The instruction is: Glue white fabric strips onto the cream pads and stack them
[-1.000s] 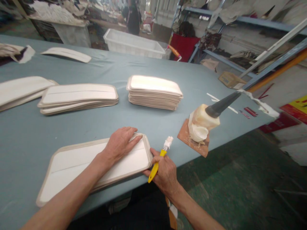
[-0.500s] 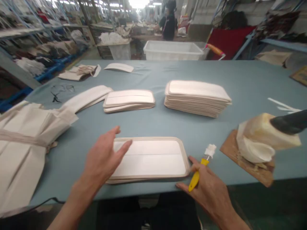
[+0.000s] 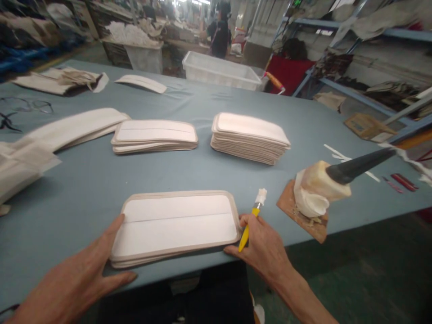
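Note:
A low stack of white fabric panels (image 3: 178,227) with beige rims lies near the table's front edge, a dark line across its top panel. My left hand (image 3: 84,265) is at the stack's left end, thumb and fingers spread around the corner. At the other end, my right hand (image 3: 266,247) grips a yellow-handled paintbrush (image 3: 245,234), bristles up and coated in white paste, its fingertips near or against the panels' edge. To the right, a container of white paste (image 3: 312,198) with a thick dark handle rests on a brown board (image 3: 286,198).
Behind stand a shorter pile of panels (image 3: 155,132) and a taller one (image 3: 249,135). Long fabric pieces (image 3: 77,126) and eyeglasses (image 3: 42,106) lie at left. White strips (image 3: 337,155) lie at right. Past the table are a white bin (image 3: 219,74) and a person (image 3: 221,33).
My left hand has moved from above the panels down to their left end. My right hand still holds the paintbrush beside the right end. The view has turned rightward.

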